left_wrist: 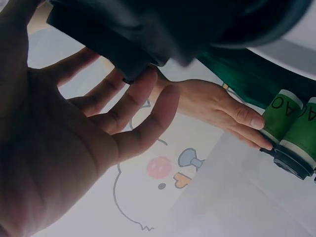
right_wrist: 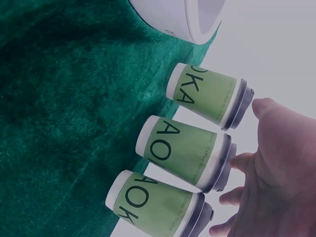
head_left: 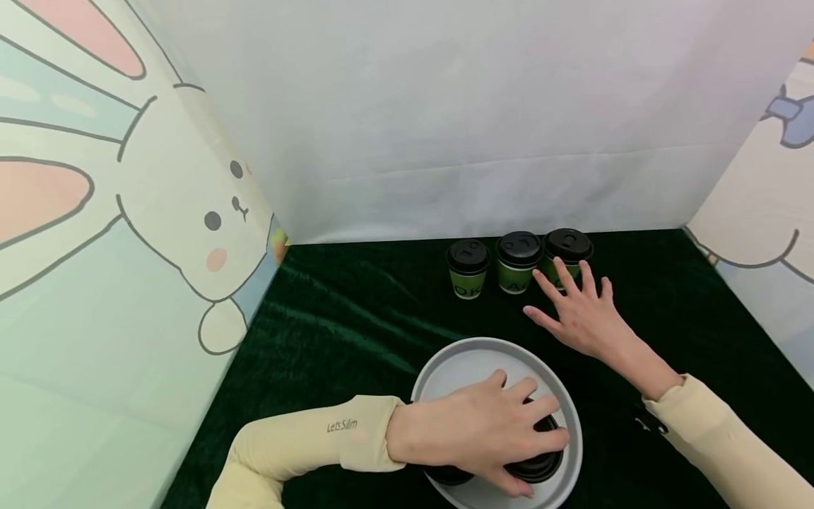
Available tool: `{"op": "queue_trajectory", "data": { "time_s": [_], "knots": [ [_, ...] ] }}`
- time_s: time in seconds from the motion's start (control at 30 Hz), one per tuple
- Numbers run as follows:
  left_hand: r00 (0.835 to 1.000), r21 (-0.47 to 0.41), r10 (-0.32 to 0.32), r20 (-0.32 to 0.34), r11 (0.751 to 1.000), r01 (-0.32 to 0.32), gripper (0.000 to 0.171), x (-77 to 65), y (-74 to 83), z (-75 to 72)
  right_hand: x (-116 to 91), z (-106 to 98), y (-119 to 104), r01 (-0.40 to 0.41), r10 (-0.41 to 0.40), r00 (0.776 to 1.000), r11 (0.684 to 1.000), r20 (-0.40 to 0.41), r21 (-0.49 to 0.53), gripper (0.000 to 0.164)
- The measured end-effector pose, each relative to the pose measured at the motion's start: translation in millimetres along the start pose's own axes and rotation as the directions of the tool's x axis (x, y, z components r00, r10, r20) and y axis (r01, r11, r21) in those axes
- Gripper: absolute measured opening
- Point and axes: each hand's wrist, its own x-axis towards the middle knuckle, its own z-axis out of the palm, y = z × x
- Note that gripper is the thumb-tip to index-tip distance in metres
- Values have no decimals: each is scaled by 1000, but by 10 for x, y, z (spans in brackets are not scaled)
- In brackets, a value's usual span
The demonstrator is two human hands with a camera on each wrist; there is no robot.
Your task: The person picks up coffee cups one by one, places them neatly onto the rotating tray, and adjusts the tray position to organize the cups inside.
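Over the round grey tray [head_left: 445,364], my left hand [head_left: 483,428] spreads its fingers above a black-lidded cup [head_left: 537,468], fingertips and thumb right at the lid. Most of that cup is hidden by the hand. A second black lid [head_left: 448,476] shows below the left wrist. Fingers apart, my right hand [head_left: 588,318] reaches to the back row of green paper cups with black lids. It overlaps the right cup [head_left: 569,247] in the head view. Beside it stand the middle cup [head_left: 515,276] and the left cup [head_left: 467,279]. In the right wrist view, right fingers come close to the lids [right_wrist: 222,165].
A dark green velvet cloth [head_left: 331,318] covers the table. Behind the cups rises a white backdrop [head_left: 445,141]. Printed cartoon panels stand at either side, a rabbit [head_left: 184,212] on the left one.
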Motion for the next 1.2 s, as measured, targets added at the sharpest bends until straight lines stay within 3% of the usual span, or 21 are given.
{"op": "queue_trajectory", "data": {
  "time_s": [0.4,0.67,1.03,1.2],
  "knots": [
    [999,23,16,-41,1000,-15,70,-8,33,43,-16,30,-3,21,-22,999,1000,-34,-22,81],
    [999,37,37,-17,999,-37,74,35,50,46,-33,40,-18,25,-25,999,1000,-43,-9,79],
    [998,82,20,-54,997,-16,82,20,70,76,-20,32,-37,26,-27,999,999,-33,-19,78],
    [999,106,-7,-36,994,10,88,21,53,84,-12,35,-49,21,-21,1000,1000,-23,-13,78]
  ]
}}
